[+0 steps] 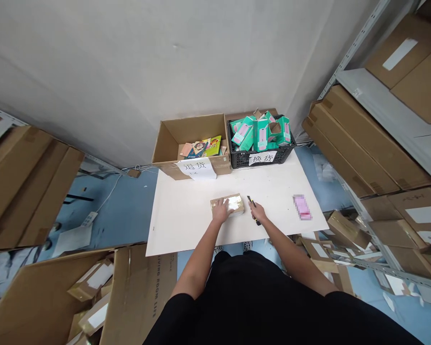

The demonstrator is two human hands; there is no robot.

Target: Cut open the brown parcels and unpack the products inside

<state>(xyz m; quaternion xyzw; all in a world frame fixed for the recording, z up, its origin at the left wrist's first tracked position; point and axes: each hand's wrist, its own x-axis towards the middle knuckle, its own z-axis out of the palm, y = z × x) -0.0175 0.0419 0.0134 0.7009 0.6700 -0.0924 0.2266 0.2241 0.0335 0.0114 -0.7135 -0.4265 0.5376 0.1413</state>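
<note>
A small brown cardboard parcel (236, 203) with shiny tape and a white label lies on the white table (187, 220). My left hand (221, 211) rests on top of the parcel's left part, its fingers spread over the surface. Just right of the parcel, my right hand (257, 212) is closed around a black and yellow utility knife (250, 200). The knife points up and away from me, apart from the box. A pink, pixelated item (302, 207) lies farther right on the table.
At the table's back stand an open cardboard box (168, 170) holding booklets and a black crate (262, 161) full of green-and-pink boxes. A large open carton (140, 292) of parcels is at lower left. Shelves (384, 110) with cartons flank the right side.
</note>
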